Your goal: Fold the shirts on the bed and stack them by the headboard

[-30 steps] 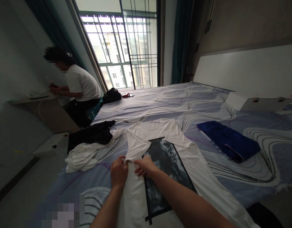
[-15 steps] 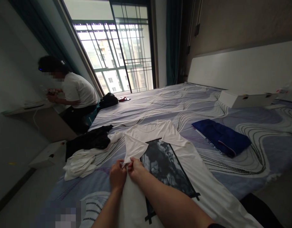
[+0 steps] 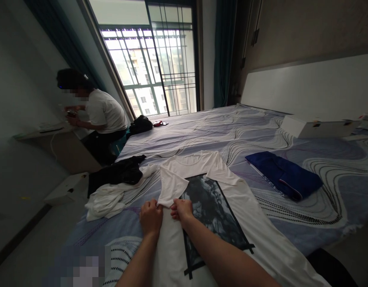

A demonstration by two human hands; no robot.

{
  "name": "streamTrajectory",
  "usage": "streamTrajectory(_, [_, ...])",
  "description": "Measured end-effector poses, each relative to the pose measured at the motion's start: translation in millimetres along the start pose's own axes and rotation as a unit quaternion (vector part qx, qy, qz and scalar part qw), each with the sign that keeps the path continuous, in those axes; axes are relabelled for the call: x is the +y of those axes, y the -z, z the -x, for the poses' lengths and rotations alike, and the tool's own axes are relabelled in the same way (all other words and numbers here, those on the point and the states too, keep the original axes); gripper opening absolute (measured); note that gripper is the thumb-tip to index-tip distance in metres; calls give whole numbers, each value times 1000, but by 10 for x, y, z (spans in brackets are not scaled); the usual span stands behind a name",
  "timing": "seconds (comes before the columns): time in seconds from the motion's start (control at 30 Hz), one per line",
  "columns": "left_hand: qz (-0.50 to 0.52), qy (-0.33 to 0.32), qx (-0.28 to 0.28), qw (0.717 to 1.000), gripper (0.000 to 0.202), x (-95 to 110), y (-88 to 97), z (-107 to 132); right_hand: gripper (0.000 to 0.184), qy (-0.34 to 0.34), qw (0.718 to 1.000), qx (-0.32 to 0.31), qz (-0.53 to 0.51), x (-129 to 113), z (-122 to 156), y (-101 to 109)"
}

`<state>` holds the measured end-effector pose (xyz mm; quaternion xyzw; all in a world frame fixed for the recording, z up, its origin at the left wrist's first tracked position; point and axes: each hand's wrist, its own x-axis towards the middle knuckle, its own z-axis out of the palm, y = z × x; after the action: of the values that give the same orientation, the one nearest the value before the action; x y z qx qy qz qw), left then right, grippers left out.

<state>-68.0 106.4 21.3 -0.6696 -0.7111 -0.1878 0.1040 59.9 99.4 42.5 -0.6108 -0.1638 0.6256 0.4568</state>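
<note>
Grip of left hand (image 3: 150,217) and right hand (image 3: 181,209): pinch on sleeve hem (image 3: 166,202) of white T-shirt (image 3: 246,207), fingertips hidden.

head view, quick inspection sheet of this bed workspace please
surface: bed sheet, wavy-patterned, mostly smooth
job's things: white t-shirt laid flat, dark print up, one sleeve folded inward
clutter: folded blue garment; black garment partly over a white heap; black bag and white box farther off
hands: left hand and right hand both pinch the sleeve's hem
cables: white cord hanging under the desk
surroundings: a person seated at the desk; barred window; headboard
</note>
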Motion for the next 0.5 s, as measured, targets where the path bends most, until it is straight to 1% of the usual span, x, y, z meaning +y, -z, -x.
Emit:
streamTrajectory(0.1, [1, 31, -3, 1000, 21, 25, 34, 17, 15, 43, 997, 25, 58, -43, -48, 60])
streamTrajectory(0.17, [51, 32, 8, 998, 19, -1, 31, 30, 14, 84, 991, 48, 98, -69, -63, 148])
streamTrajectory(0.2, [97, 23, 14, 995, 20, -34, 17, 28, 14, 121, 981, 60, 137, -72, -61, 201])
streamTrajectory(0.23, [153, 13, 21, 988, 23, -79, -5, 13, 14, 170, 964, 70, 192, -65, -52, 254])
streamTrajectory(0.27, [211, 7, 25, 977, 26, -134, -35, -21, 14, 227, 935, 75, 261, -49, -37, 301])
streamTrajectory(0.33, [307, 15, 19, 951, 28, -249, -111, -173, 18, 334, 850, 63, 402, 6, -2, 366])
streamTrajectory(0.37, [337, 26, 10, 941, 28, -296, -151, -294, 19, 369, 810, 48, 453, 37, 14, 383])
streamTrajectory(0.4, [353, 34, -2, 935, 28, -326, -190, -445, 20, 388, 785, 30, 482, 63, 27, 391])
streamTrajectory(0.43, [354, 32, -18, 935, 30, -335, -227, -620, 20, 399, 771, 14, 497, 82, 35, 393])
streamTrajectory(0.47, [335, 16, -41, 941, 33, -323, -262, -814, 20, 403, 765, 2, 503, 93, 36, 392])
streamTrajectory(0.5, [303, -6, -66, 951, 38, -289, -297, -1019, 20, 403, 765, -5, 503, 95, 31, 390])
